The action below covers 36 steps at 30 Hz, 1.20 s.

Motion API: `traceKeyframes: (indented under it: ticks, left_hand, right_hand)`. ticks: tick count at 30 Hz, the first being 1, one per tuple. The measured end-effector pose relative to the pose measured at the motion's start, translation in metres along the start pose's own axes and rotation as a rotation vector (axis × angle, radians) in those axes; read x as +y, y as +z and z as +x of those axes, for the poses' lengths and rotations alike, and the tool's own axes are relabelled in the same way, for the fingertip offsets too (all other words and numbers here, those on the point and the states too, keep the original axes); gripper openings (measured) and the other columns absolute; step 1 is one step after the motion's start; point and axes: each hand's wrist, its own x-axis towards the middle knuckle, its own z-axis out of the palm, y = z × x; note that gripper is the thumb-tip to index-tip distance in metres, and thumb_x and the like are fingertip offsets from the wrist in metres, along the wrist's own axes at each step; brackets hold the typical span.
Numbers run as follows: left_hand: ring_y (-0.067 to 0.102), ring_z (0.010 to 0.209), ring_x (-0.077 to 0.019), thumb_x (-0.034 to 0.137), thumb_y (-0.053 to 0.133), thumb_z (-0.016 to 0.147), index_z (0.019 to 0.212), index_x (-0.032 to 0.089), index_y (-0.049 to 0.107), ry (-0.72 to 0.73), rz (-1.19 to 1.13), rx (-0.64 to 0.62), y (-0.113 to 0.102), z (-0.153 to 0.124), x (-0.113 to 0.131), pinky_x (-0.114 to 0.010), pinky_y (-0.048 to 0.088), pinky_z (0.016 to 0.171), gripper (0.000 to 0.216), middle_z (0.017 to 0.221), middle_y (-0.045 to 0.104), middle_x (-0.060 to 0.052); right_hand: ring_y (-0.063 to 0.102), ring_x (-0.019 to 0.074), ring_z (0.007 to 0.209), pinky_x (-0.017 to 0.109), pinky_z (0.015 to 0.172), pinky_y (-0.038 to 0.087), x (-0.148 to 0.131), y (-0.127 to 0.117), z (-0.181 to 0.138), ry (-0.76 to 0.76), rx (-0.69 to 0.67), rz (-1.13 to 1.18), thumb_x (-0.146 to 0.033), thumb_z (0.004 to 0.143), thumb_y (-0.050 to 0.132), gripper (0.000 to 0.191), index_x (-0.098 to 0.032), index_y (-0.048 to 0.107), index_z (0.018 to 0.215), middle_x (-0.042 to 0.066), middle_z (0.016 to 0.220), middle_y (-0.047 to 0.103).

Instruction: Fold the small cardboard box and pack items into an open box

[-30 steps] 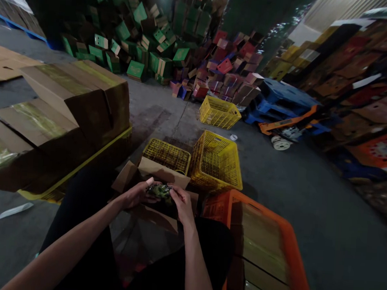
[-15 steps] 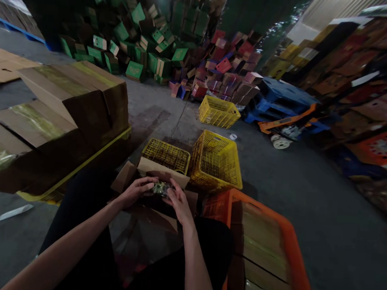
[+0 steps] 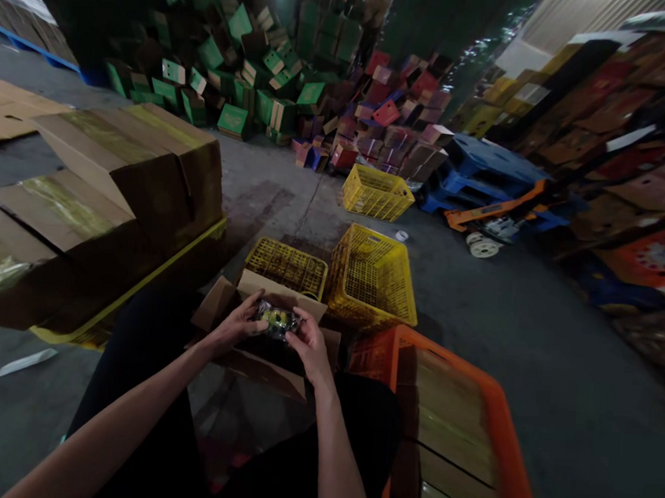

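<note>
Between my two hands is a clear plastic pack (image 3: pixel 277 319) with green and yellowish round pieces inside, perhaps fruit. My left hand (image 3: pixel 241 323) grips its left end, thumb on top. Its right end is pinched by my right hand (image 3: pixel 307 344). Both hands are over an open cardboard box (image 3: pixel 272 374) with its flaps spread, between my knees. Shadow and my hands hide most of the box's inside.
Yellow crates (image 3: pixel 373 278) stand just beyond the box. An orange crate (image 3: pixel 503 413) holding cartons is at my right. Taped cartons (image 3: pixel 129 144) sit at my left. Farther off are a pallet jack (image 3: pixel 495 207), blue pallets (image 3: pixel 487 161) and heaped green boxes (image 3: pixel 233 121).
The plastic pack has come up slightly and tilted, so more of its contents shows. Both hands keep hold of its ends, with the left fingers a little higher.
</note>
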Motion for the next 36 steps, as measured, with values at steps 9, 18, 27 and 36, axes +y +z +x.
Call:
traceKeyframes:
  ticks: [9, 18, 27, 36]
  left_hand:
    - [0.063, 0.112, -0.0286, 0.034, 0.088, 0.066, 0.129, 0.017, 0.061, 0.039, 0.049, -0.015, 0.0, 0.001, 0.001, -0.036, 0.049, 0.095, 0.07, 0.127, 0.066, -0.013]
    - [0.061, 0.113, -0.0262, 0.03, 0.087, 0.068, 0.132, 0.021, 0.059, 0.088, 0.095, -0.064, 0.0, -0.001, 0.003, -0.035, 0.045, 0.098, 0.071, 0.124, 0.066, -0.009]
    - [0.061, 0.108, -0.0237, 0.025, 0.085, 0.07, 0.133, 0.022, 0.059, 0.099, 0.116, -0.113, 0.004, -0.005, 0.009, -0.033, 0.045, 0.095, 0.068, 0.121, 0.066, -0.007]
    - [0.064, 0.105, -0.0234, 0.027, 0.087, 0.068, 0.127, 0.021, 0.064, 0.05, 0.142, -0.115, 0.004, -0.007, 0.008, -0.034, 0.045, 0.097, 0.064, 0.117, 0.069, -0.007]
  right_hand:
    - [0.063, 0.0226, 0.103, 0.034, 0.09, 0.05, 0.003, -0.002, 0.001, -0.016, 0.044, -0.012, -0.034, 0.076, 0.076, 0.043, -0.027, 0.061, 0.116, 0.002, 0.107, 0.069]
    - [0.061, 0.0249, 0.114, 0.039, 0.101, 0.047, 0.001, -0.002, 0.002, -0.025, 0.057, -0.007, -0.036, 0.076, 0.078, 0.048, -0.029, 0.063, 0.121, 0.003, 0.118, 0.068]
    - [0.063, 0.0246, 0.115, 0.041, 0.103, 0.047, -0.002, -0.001, 0.001, 0.0, 0.051, 0.019, -0.036, 0.076, 0.079, 0.051, -0.03, 0.062, 0.124, 0.003, 0.119, 0.07]
    - [0.066, 0.0236, 0.099, 0.036, 0.09, 0.052, -0.006, -0.001, 0.0, 0.0, 0.078, -0.108, -0.039, 0.077, 0.077, 0.035, -0.026, 0.071, 0.109, 0.003, 0.107, 0.073]
